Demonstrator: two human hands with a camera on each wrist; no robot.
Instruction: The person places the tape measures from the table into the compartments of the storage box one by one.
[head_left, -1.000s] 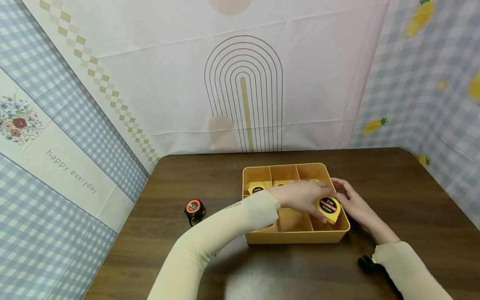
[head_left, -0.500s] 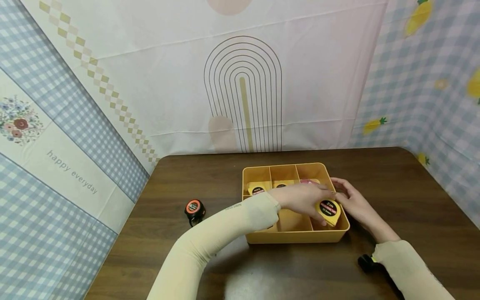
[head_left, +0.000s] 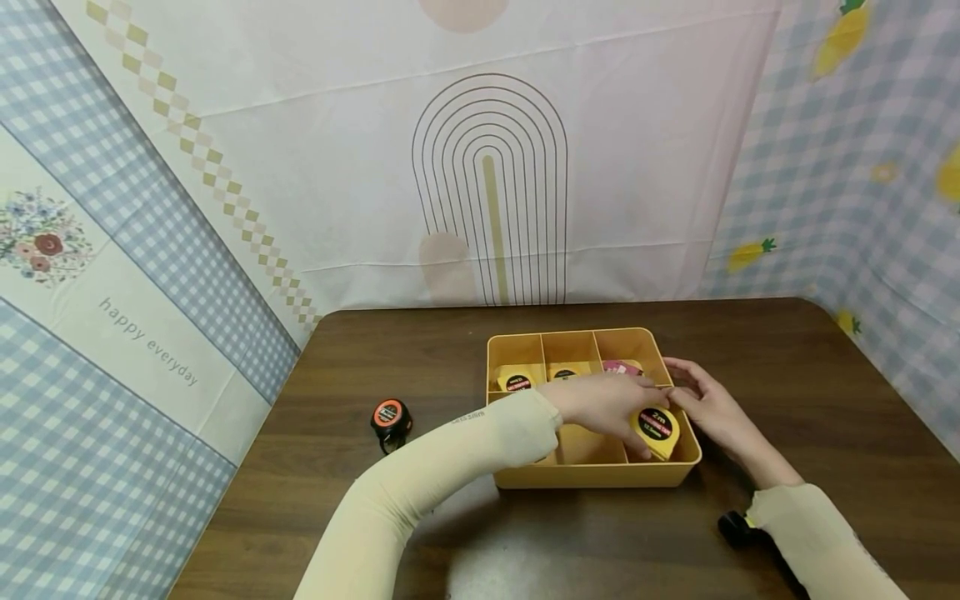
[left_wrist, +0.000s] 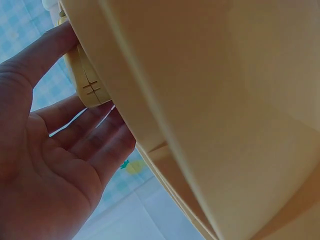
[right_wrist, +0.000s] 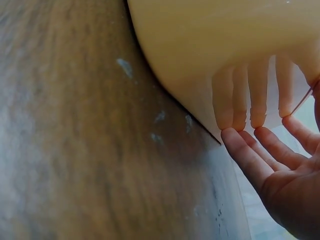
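Observation:
My left hand [head_left: 606,404] reaches into the front right compartment of a yellow divided box [head_left: 592,477]. There it holds a yellow tape measure [head_left: 657,432] with a black round label marked 2m. In the left wrist view, thumb and fingers lie on either side of the tape measure's casing [left_wrist: 89,82]. My right hand [head_left: 716,417] grips the box's right side. Its fingertips [right_wrist: 232,137] press the outer wall in the right wrist view, and the thumb lies at the rim. Yellow tape measures [head_left: 517,382] sit in the back left and back middle compartments.
A pink item [head_left: 621,367] lies in the back right compartment. Left of the box, on the dark wooden table [head_left: 360,350], is a black and orange tape measure [head_left: 390,421]. A black object [head_left: 735,529] lies partly hidden by my right sleeve. Patterned cloth hangs behind.
The tape measure in my left hand has moved slightly down into the front right compartment. More of the pink item shows behind the left hand. My right hand stays at the box's side.

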